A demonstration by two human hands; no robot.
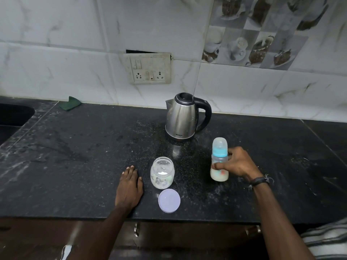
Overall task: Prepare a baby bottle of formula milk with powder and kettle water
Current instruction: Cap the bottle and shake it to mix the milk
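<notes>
- I take the steel electric kettle (183, 117) as my landmark; it stands upright on the black granite countertop (78, 151), lid closed, handle pointing right.
- In front of the kettle and to its right I see the baby bottle (219, 159), upright on the counter, clear cap over a blue collar, milky liquid filling its lower part.
- My right hand (237, 163) grips that bottle at mid-body, thumb across the front, fingers curled behind.
- In front of the kettle and slightly left stands the clear powder jar (162, 172), open, a little white powder inside.
- The jar's lilac lid (169, 200) lies flat near the counter's front edge, nearer me than the jar.
- My left hand (129, 186) rests flat on the counter just left of the jar, fingers straight, holding nothing.
- Far left of the kettle, by the wall, lies a green cloth (70, 103).
</notes>
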